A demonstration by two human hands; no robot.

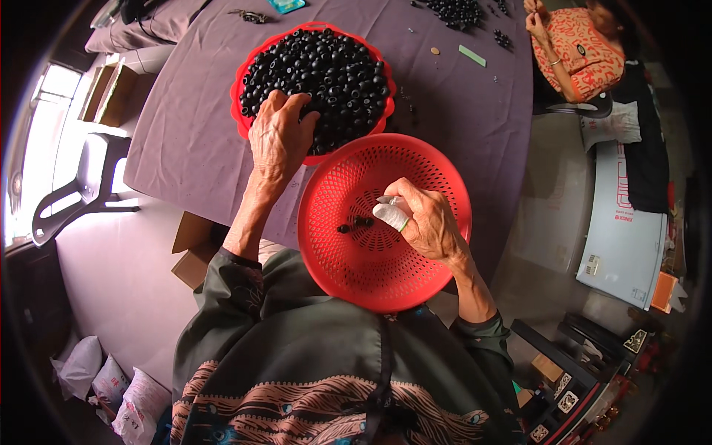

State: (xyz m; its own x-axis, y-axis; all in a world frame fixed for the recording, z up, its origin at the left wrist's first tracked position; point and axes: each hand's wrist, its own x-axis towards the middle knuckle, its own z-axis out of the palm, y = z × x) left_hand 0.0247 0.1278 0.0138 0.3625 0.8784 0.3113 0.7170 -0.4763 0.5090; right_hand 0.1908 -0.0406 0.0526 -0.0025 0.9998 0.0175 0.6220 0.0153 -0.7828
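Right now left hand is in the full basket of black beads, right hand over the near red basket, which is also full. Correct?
Not quite. The head view shows the near red basket almost empty, with only a few black pieces at its bottom. The rest holds: the left hand rests in the full basket of black beads, and the right hand is over the near one.

Left hand (280, 133) sits in the far red basket (245, 70), packed with black beads (334, 67); no free room inside it. Near red basket (348, 274) is almost bare, only a few beads (356, 222) at the centre; right hand (423, 222) takes up its right side, left half open. The two baskets overlap, no gap between them. Open purple tablecloth (185, 126) left of the baskets. To the right, open cloth (460, 111) up to a bead pile (456, 11) and another person's hands (534, 18) at the far corner.
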